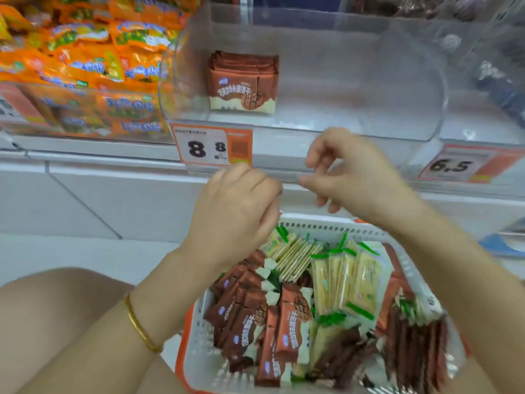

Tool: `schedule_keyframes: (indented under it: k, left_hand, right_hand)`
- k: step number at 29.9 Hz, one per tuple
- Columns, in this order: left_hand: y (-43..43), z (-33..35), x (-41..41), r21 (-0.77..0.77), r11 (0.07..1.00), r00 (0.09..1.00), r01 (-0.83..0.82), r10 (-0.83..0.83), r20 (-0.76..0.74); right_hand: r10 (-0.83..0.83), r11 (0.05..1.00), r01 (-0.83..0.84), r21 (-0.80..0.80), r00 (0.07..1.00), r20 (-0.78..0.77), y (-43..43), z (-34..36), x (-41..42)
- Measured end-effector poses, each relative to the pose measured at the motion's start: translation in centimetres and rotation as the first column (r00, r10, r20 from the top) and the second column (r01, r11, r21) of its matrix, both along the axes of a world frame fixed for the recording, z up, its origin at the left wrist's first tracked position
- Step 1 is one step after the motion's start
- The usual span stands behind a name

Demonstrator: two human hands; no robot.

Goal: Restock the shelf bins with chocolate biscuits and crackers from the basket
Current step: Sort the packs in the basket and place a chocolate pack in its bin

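Note:
A white basket with an orange rim point(193, 351) sits low in front of me, full of brown chocolate biscuit packs point(255, 317), pale cracker packs with green trim point(346, 282) and dark brown packs point(412, 345). Above it, a clear shelf bin point(369, 81) holds one small upright stack of chocolate biscuit packs point(243, 81) at its left side. My left hand point(235, 211) hovers over the basket's far edge with fingers curled downward and nothing visible in them. My right hand point(349, 174) hangs in front of the bin's lip, fingers loosely curled, holding nothing.
A bin of orange snack packs point(85, 66) stands to the left, and a bin with dark packs point(500, 86) to the right. Price tags reading 8.8 point(213, 147) and 6.5 point(454, 166) hang on the shelf edge. My knee point(56, 322) is at lower left.

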State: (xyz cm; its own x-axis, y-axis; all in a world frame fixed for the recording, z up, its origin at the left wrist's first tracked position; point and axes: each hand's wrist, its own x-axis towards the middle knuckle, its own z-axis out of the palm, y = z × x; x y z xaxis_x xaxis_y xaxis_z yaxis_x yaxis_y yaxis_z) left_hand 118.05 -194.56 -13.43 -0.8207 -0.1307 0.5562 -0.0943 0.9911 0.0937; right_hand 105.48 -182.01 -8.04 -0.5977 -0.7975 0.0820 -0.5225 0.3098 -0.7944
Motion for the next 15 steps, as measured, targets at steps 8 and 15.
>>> schedule_keyframes:
  k: [8,15]
  left_hand:
    - [2.6,-5.6,-0.1,0.142,0.989,0.905,-0.050,-0.015,0.425]
    - [3.1,-6.6,-0.1,0.175,0.983,0.902,-0.048,-0.033,0.430]
  right_hand:
    - [0.358,0.697,-0.273,0.664,0.934,0.008,3.5,-18.8,-0.1]
    - [0.506,0.619,-0.223,0.753,0.847,-0.165,4.3,-22.7,2.0]
